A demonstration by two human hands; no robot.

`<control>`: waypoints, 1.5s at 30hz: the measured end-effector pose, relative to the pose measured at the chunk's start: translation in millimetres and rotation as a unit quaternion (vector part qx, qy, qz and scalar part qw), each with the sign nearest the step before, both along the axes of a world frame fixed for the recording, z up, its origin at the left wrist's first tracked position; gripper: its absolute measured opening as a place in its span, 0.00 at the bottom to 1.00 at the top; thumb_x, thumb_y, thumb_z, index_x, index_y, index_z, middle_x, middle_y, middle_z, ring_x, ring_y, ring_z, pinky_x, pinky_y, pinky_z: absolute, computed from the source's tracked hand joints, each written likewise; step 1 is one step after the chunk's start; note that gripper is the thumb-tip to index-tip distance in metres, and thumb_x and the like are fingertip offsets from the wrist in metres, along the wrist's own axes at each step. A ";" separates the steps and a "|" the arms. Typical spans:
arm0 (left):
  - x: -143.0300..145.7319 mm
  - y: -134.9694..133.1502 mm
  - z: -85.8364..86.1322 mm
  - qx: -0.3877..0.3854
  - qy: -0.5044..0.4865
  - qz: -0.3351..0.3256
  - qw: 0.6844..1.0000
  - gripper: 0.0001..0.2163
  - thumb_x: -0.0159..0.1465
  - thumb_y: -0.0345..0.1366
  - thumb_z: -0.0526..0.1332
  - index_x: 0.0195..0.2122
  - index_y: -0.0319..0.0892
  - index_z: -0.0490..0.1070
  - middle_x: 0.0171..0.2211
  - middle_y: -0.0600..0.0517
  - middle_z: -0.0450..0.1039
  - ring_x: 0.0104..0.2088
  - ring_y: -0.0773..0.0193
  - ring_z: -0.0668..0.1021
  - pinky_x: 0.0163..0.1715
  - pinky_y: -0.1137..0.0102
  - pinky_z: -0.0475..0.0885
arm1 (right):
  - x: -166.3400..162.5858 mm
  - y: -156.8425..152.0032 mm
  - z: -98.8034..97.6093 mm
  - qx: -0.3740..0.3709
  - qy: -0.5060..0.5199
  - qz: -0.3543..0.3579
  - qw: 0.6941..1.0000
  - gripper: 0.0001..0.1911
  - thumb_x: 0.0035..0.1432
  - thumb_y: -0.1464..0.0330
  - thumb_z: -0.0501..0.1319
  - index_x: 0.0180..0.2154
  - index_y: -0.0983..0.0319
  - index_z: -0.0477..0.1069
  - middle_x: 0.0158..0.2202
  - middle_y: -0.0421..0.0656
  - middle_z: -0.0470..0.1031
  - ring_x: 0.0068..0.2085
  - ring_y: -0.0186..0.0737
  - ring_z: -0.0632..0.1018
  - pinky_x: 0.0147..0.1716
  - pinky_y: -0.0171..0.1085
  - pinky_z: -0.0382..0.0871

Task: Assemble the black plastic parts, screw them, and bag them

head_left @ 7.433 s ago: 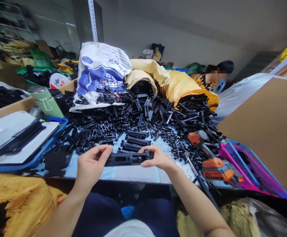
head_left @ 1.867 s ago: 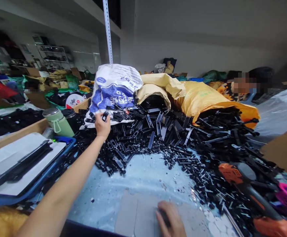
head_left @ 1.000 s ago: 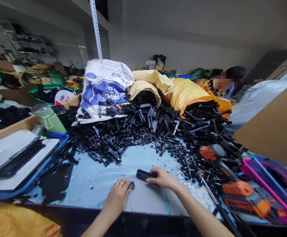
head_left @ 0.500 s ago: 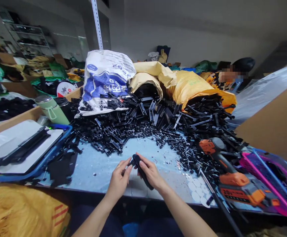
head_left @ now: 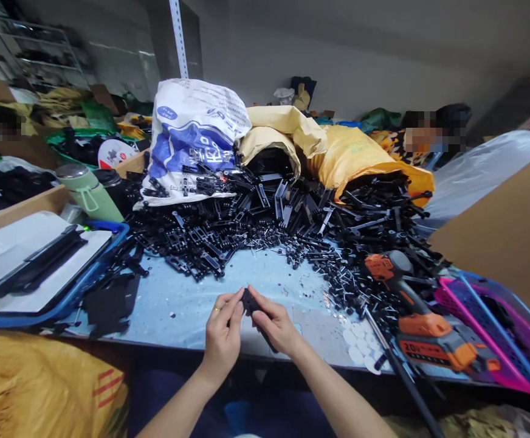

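My left hand (head_left: 223,334) and my right hand (head_left: 276,322) come together over the near edge of the blue table. Between their fingertips is a black plastic part (head_left: 248,302). My left thumb and fingers pinch its upper end. My right fingers wrap round its side, and its long lower end sticks out beneath my right palm. How many pieces make up this part I cannot tell. Just beyond lie heaped small black pieces and metal pins (head_left: 269,239). Black slotted plastic strips (head_left: 201,243) are piled at the left of them.
An orange and grey cordless drill (head_left: 429,328) lies at the right, near white discs (head_left: 360,344) and a pink basket (head_left: 474,340). Parts spill from a white sack (head_left: 196,134) and a yellow sack (head_left: 360,158). At the left are a blue tray (head_left: 55,310) and green flask (head_left: 89,194).
The black part has turned in my fingers, showing a broader, flatter face at its upper end. My hands stay close together in nearly the same place. The view has shifted slightly.
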State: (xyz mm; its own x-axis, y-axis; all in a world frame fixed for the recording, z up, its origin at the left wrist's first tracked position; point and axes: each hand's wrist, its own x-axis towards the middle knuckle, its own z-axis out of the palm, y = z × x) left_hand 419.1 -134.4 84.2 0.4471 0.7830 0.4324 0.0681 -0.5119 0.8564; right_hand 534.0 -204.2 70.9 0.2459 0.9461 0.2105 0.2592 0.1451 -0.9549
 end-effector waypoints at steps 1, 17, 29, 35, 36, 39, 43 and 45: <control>-1.2 2.7 -2.5 0.007 0.011 -0.017 1.000 0.14 0.63 0.36 0.50 0.48 0.42 0.67 0.38 0.48 0.67 0.40 0.64 0.72 0.41 0.67 0.69 | -1.1 0.1 -0.6 -0.005 -0.013 0.004 1.000 0.25 0.59 0.60 0.51 0.57 0.54 0.55 0.41 0.43 0.70 0.32 0.35 0.71 0.34 0.37 0.68; 5.8 33.5 -18.0 0.301 0.373 -0.224 0.849 0.18 0.59 0.24 0.49 0.48 0.46 0.65 0.35 0.49 0.70 0.37 0.61 0.71 0.44 0.59 0.62 | 259.4 48.2 31.0 -0.263 -0.356 -0.447 0.777 0.19 0.57 0.74 0.49 0.51 0.68 0.58 0.51 0.59 0.60 0.53 0.52 0.59 0.48 0.48 0.54; -6.2 39.0 -42.5 0.355 0.414 -0.120 0.829 0.19 0.55 0.21 0.51 0.46 0.44 0.66 0.34 0.49 0.71 0.34 0.59 0.72 0.32 0.66 0.65 | 321.7 61.7 45.3 -0.321 -0.230 -0.487 0.779 0.22 0.45 0.77 0.59 0.45 0.74 0.62 0.39 0.62 0.69 0.42 0.51 0.71 0.40 0.46 0.61; 5.2 26.9 -35.1 0.287 0.406 -0.171 0.851 0.17 0.59 0.28 0.53 0.50 0.42 0.63 0.40 0.47 0.69 0.39 0.58 0.71 0.38 0.64 0.66 | 256.7 38.5 38.9 -0.257 -0.182 -0.343 0.885 0.12 0.56 0.67 0.49 0.34 0.68 0.66 0.23 0.42 0.70 0.23 0.32 0.70 0.24 0.31 0.61; 8.2 26.0 -34.3 0.275 0.399 -0.190 0.854 0.16 0.59 0.29 0.53 0.49 0.42 0.63 0.40 0.47 0.69 0.40 0.58 0.71 0.38 0.64 0.66 | 237.3 27.9 35.8 -0.242 -0.183 -0.298 0.905 0.12 0.56 0.65 0.49 0.35 0.67 0.65 0.21 0.40 0.69 0.21 0.31 0.69 0.23 0.31 0.60; 14.7 27.4 -32.3 0.245 0.392 -0.223 0.858 0.13 0.61 0.30 0.51 0.46 0.41 0.64 0.38 0.48 0.69 0.39 0.59 0.71 0.38 0.65 0.67 | 175.0 -13.5 26.8 -0.219 -0.199 -0.163 0.941 0.12 0.54 0.60 0.55 0.36 0.62 0.66 0.23 0.38 0.70 0.23 0.31 0.69 0.24 0.31 0.60; 17.4 33.1 -27.6 0.221 0.380 -0.264 0.858 0.13 0.62 0.32 0.50 0.48 0.42 0.63 0.39 0.48 0.68 0.41 0.60 0.70 0.41 0.66 0.65 | 108.1 -61.5 16.0 -0.226 -0.272 0.004 0.936 0.15 0.41 0.58 0.66 0.31 0.59 0.69 0.27 0.38 0.73 0.31 0.37 0.72 0.30 0.32 0.59; 18.4 33.2 -24.0 0.212 0.383 -0.282 0.854 0.15 0.62 0.31 0.48 0.50 0.43 0.60 0.42 0.48 0.68 0.43 0.59 0.70 0.42 0.65 0.64 | 87.4 -70.2 9.6 -0.230 -0.377 0.065 0.895 0.16 0.48 0.54 0.61 0.32 0.59 0.69 0.28 0.40 0.73 0.30 0.38 0.72 0.28 0.33 0.57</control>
